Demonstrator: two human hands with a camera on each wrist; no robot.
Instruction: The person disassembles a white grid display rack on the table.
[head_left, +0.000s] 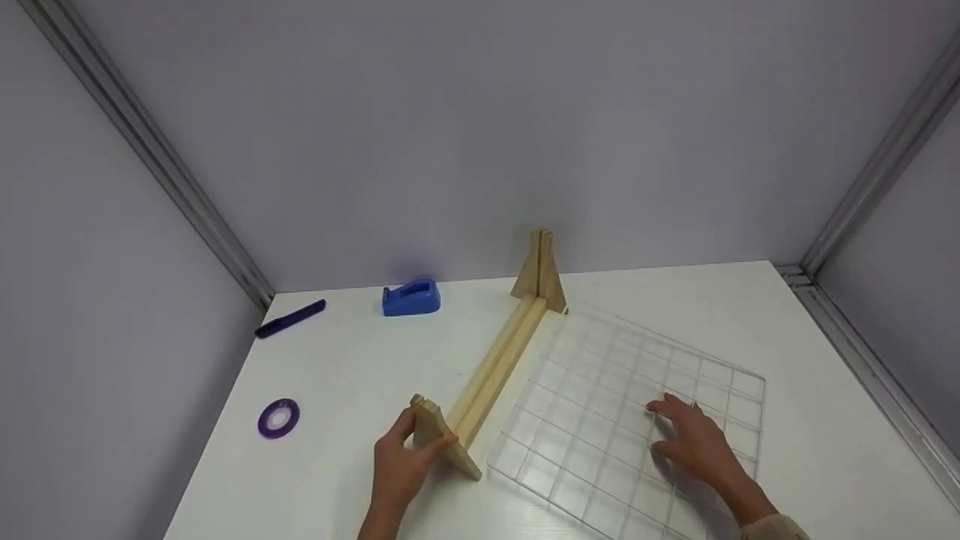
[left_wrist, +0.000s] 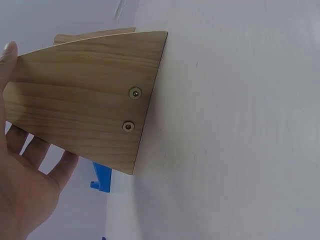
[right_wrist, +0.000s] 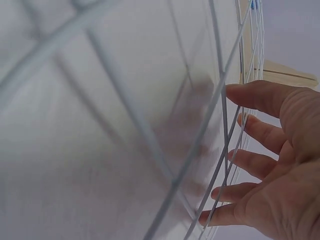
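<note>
A wooden stand [head_left: 491, 367] lies lengthwise on the table, with a grooved double rail between two tapered end pieces. My left hand [head_left: 397, 461] grips the near end piece [left_wrist: 85, 95], thumb on one edge and fingers on the other; two bolt heads show on its outer face. The far end piece [head_left: 540, 274] stands upright by the back wall. To the right of the stand is a white wire grid panel [head_left: 600, 405], low over the table. My right hand [head_left: 694, 442] is over its right part, fingers spread and fingertips right at the wires [right_wrist: 222, 100].
At the back stands a blue tape dispenser [head_left: 411, 298]. A dark blue, slim bar-shaped item [head_left: 290, 319] lies at the back left, and a purple ring-shaped roll [head_left: 278, 418] lies at the left. Grey walls [head_left: 480, 150] enclose the white table [head_left: 337, 360] at the back and sides.
</note>
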